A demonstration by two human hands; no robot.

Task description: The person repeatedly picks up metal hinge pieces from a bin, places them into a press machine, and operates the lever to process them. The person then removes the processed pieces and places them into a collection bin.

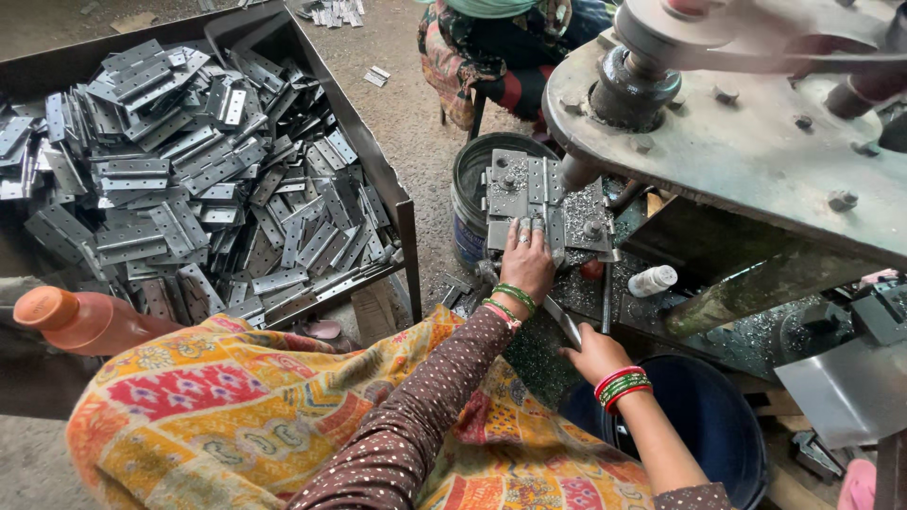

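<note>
Two hands at frame centre, left hand (525, 262) fingers flat, pressing a metal hinge (531, 194) on the drill fixture, right hand (595, 353) gripping a thin metal strip (561, 319), heaped hinges in tray (401, 200) upper left.

1 head-worn camera — looks steeply down, close over the drill press bed (543, 203).

Dull grey metal hinge plates (189, 179); machine head (756, 142) seemingly rough, worn steel.

Both arms reach forward toward twelve o'clock. The left hand (526, 260) lies palm down, fingers stretched flat ahead, bangles at the wrist. The right hand (595, 354), at its four o'clock and nearer the body, curls loosely, thumb inward.
</note>
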